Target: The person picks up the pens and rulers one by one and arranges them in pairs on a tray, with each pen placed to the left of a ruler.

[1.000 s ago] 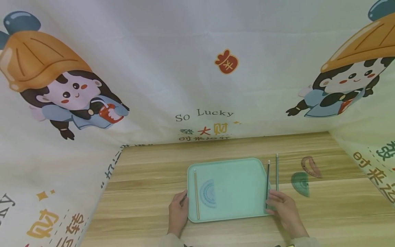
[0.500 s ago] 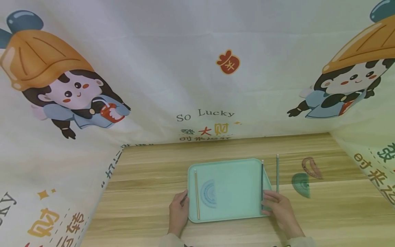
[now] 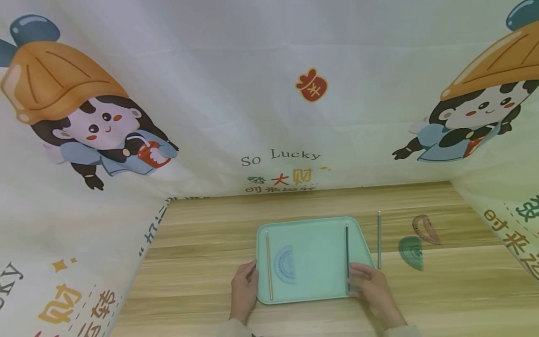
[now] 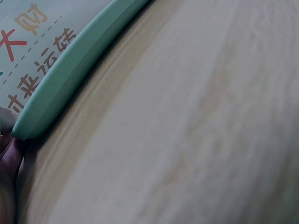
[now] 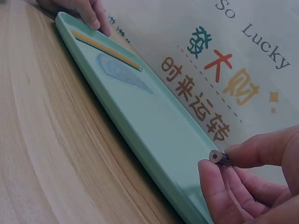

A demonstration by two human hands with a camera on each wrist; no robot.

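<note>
On the wooden table lies a mint-green tray [image 3: 320, 257]. My left hand [image 3: 244, 288] grips its left edge; in the left wrist view the rim sits between the fingers [image 4: 9, 161]. My right hand [image 3: 370, 283] pinches a dark pencil [image 3: 347, 234] near its lower end, over the right part of the tray. Its flat, unsharpened end, a dark pencil tip [image 5: 217, 157], shows between thumb and fingertips in the right wrist view. Inside the tray, at the left, a yellow pencil [image 3: 269, 267] lies beside a clear blue protractor [image 3: 285, 264].
Right of the tray, a grey-green pencil [image 3: 379, 234] lies on the table. Farther right are a green protractor [image 3: 411, 252] and a pink protractor [image 3: 425, 229]. A printed white cloth [image 3: 236, 107] hangs behind the table and along both sides.
My right hand has carried the dark pencil leftward, from the tray's right edge to over its inside. The left hand stays at the left rim.
</note>
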